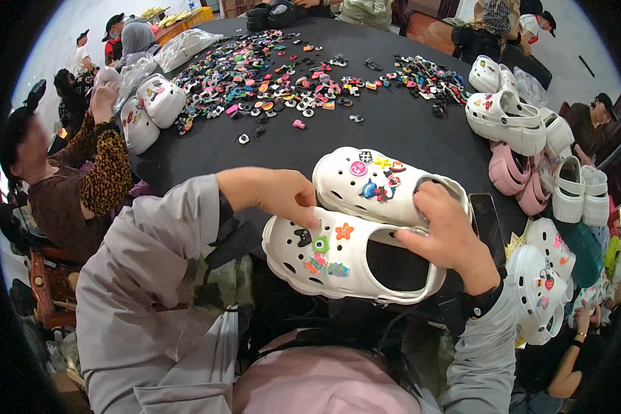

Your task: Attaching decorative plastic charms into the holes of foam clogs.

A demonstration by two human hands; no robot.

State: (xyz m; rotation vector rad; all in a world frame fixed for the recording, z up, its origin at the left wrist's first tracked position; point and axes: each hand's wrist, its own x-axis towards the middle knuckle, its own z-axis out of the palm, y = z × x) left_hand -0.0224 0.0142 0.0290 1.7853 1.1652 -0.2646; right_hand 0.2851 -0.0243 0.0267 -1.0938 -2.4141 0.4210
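Two white clogs lie side by side in front of me, toes to the left. The near clog (355,283) carries an orange starfish charm (344,231), a green one-eyed charm (321,243), a dark game-controller charm (302,237) and others. Several charms, among them a pink round one (358,168), sit on the far clog (334,196). My left hand (272,192) is pinched against the near clog's upper; whatever its fingertips hold is hidden. With my right hand (452,234) I grip both clogs at their openings, thumb on the near one, fingers in the far one.
Loose colourful charms (276,86) spread over the black table (207,148). White clogs (507,121), pink clogs (510,169) and a phone (486,221) are to the right. Another person (69,162) sits at the left by more white clogs (161,100) and plastic bags (186,48).
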